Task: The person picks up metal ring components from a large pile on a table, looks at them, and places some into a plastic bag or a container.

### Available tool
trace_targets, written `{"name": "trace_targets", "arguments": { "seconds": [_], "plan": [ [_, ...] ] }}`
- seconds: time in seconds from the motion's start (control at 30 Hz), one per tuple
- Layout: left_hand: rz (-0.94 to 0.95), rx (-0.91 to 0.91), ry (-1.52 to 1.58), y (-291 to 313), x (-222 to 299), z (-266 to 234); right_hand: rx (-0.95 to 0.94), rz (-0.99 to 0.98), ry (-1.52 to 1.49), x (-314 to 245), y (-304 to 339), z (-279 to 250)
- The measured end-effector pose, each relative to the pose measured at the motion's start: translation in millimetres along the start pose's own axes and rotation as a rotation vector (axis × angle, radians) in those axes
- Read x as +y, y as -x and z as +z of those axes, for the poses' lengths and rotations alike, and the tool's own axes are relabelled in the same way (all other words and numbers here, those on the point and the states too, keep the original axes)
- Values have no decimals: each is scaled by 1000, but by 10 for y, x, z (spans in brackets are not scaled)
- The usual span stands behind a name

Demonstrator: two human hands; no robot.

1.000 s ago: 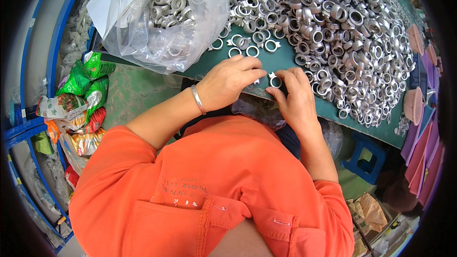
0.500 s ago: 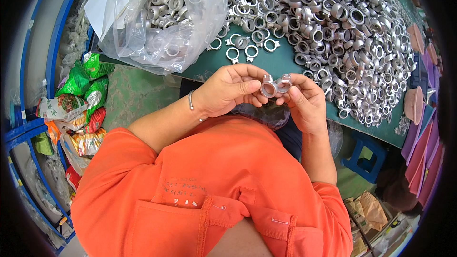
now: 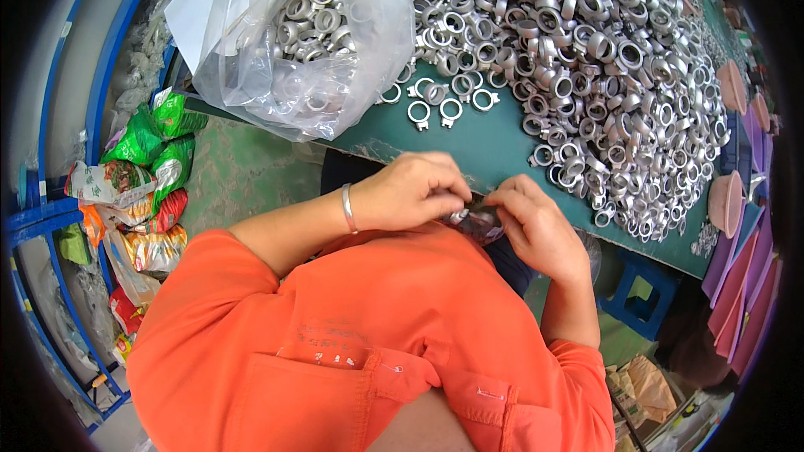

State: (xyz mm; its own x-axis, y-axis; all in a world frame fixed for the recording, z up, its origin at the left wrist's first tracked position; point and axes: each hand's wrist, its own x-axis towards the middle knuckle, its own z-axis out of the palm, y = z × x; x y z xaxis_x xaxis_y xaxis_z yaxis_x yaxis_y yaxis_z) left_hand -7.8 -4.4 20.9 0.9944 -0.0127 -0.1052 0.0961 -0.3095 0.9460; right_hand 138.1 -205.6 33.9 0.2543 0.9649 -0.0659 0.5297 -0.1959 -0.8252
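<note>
Facing each other by the near edge of the green table [image 3: 498, 146], the left hand [image 3: 419, 192] and right hand [image 3: 540, 226] are held with fingers bent nearly closed. A silvery ring [image 3: 459, 215], mostly hidden, seems pinched by the left fingertips; whether anything is gripped by the right cannot be told. Loose rings [image 3: 450, 120] are spread beyond, between a clear bag [image 3: 373, 50] and a heap [image 3: 620, 84].

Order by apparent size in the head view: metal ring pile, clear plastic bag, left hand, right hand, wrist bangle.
1. Metal ring pile
2. Clear plastic bag
3. Left hand and right hand: look alike
4. Wrist bangle
</note>
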Motion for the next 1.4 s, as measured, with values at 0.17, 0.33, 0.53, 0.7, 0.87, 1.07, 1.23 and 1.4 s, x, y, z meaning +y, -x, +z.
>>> {"name": "trace_targets", "arguments": {
  "seconds": [0.17, 0.33, 0.53, 0.7, 0.87, 1.07, 1.23, 1.4],
  "plan": [
    [290, 597, -773, -321, -162, -188, 263, -28, 311, -49, -448, 106],
    [194, 494, -865, -351, -141, -125, 421, -74, 475, 98, -695, 270],
    [335, 470, -567, -212, -47, -118, 410, -93, 294, 130, -375, 186],
    [277, 396, -617, -240, -156, -58, 491, -2, 422, 110, -416, 302],
    [137, 385, -190, -220, -37, -94, 497, 18, 100, 153, -424, 270],
    [-15, 115, 1063, -176, -208, -56, 261, -43, -1238, 297, -259, 178],
    [56, 1, 1300, -154, -253, -15, 271, -29, -1375, 237, -252, 208],
    [-22, 0, 1104, -123, -168, -31, 215, -76, -1127, 157, -213, 136]
  ]
}}
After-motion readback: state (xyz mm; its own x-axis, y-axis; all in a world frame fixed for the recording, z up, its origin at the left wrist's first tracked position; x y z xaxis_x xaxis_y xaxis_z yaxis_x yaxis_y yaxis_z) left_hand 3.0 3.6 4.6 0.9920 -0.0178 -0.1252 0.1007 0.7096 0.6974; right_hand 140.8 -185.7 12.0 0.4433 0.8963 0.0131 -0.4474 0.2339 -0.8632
